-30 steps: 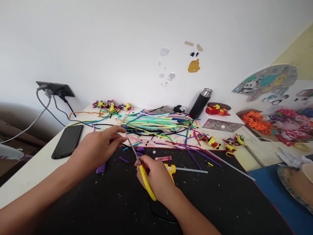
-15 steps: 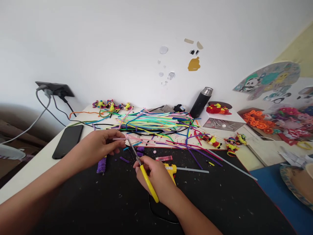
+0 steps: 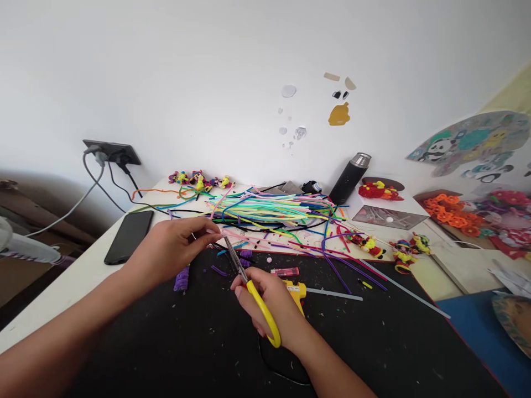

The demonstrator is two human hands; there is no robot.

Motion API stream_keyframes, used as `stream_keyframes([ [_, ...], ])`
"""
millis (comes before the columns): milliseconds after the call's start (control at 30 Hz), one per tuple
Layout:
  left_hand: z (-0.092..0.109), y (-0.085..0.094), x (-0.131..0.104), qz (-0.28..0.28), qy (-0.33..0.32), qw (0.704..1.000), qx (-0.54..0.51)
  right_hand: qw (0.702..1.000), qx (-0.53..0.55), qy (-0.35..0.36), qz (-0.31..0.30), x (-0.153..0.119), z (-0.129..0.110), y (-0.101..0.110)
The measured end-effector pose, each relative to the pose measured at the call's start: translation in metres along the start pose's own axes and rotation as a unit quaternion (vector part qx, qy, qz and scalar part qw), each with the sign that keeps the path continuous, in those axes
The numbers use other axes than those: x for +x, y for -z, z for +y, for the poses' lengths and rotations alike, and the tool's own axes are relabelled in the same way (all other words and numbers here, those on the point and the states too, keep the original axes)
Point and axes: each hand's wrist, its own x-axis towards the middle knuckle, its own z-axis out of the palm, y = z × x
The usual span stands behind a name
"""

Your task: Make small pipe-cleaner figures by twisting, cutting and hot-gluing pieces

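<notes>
My left hand (image 3: pixel 178 243) pinches a pale pink pipe cleaner (image 3: pixel 224 234) between thumb and fingertips, above the dark mat's far edge. Only a short bit shows at the fingertips; the fingers hide the rest. In my right hand (image 3: pixel 271 298) is a pair of yellow-handled scissors (image 3: pixel 264 309), its metal blades pointing up and left. The blade tips meet the pink pipe cleaner right beside my left fingertips. Below the hands lie a purple fuzzy piece (image 3: pixel 181 279) and a short purple pipe cleaner scrap (image 3: pixel 219 271).
A heap of colourful pipe cleaners (image 3: pixel 269 209) lies behind the hands. Near my right hand are a yellow glue gun (image 3: pixel 295 292) and a pink lighter (image 3: pixel 285 272). A phone (image 3: pixel 128 237) lies left, a black flask (image 3: pixel 350 178) leans at the wall, and small figures (image 3: pixel 402 255) sit right.
The scene has shifted slightly right in view. The scissor blades look more closed at the pink pipe cleaner, and less of it shows by my left fingers.
</notes>
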Motion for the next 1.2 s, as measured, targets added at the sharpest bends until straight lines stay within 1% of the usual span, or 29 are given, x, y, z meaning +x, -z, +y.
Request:
stream_keyframes([
  [67, 0.001, 0.002, 0.004, 0.005, -0.037, 0.999, 0.002, 1.0, -0.004, -0.007, -0.003, 0.0, -0.001, 0.0],
  [167, 0.002, 0.003, 0.015, -0.01, -0.097, 0.995, -0.021, 1.0, -0.005, -0.008, -0.011, 0.0, -0.001, 0.0],
  [233, 0.0, 0.003, 0.023, -0.033, -0.106, 0.992, -0.055, 1.0, -0.003, -0.003, -0.015, 0.0, -0.001, 0.001],
  [267, -0.002, 0.002, 0.026, -0.048, -0.096, 0.991, -0.075, 1.0, -0.002, -0.001, -0.017, 0.0, -0.001, 0.001],
  [333, -0.007, 0.001, 0.032, -0.089, -0.056, 0.987, -0.119, 1.0, -0.001, 0.005, -0.018, 0.0, -0.001, 0.002],
  [433, -0.013, -0.002, 0.036, -0.158, 0.019, 0.968, -0.196, 1.0, 0.004, 0.015, -0.024, -0.001, 0.002, 0.002],
  [500, -0.016, -0.006, 0.035, -0.167, 0.064, 0.948, -0.263, 0.999, 0.016, 0.022, -0.03, -0.001, 0.005, 0.002],
  [567, -0.018, -0.01, 0.034, -0.146, 0.094, 0.931, -0.322, 0.999, 0.026, 0.029, -0.034, 0.0, 0.008, 0.002],
  [667, -0.018, -0.015, 0.031, -0.121, 0.095, 0.921, -0.358, 0.998, 0.028, 0.031, -0.035, 0.0, 0.008, 0.002],
  [833, -0.015, -0.015, 0.029, -0.073, 0.069, 0.942, -0.322, 0.999, 0.021, 0.001, -0.027, -0.001, 0.002, 0.001],
  [933, -0.011, -0.008, 0.025, -0.049, 0.071, 0.95, -0.3, 0.999, 0.027, 0.016, -0.039, -0.002, 0.004, 0.001],
  [1100, -0.008, 0.0, 0.007, 0.019, 0.075, 0.962, -0.262, 0.998, 0.044, 0.015, -0.044, -0.004, 0.002, 0.002],
  [1167, -0.01, 0.0, -0.003, 0.058, 0.048, 0.974, -0.214, 0.997, 0.051, 0.018, -0.048, -0.005, 0.0, 0.002],
  [1200, -0.012, 0.0, -0.007, 0.085, 0.02, 0.98, -0.178, 0.997, 0.053, 0.019, -0.049, -0.005, -0.001, 0.002],
])
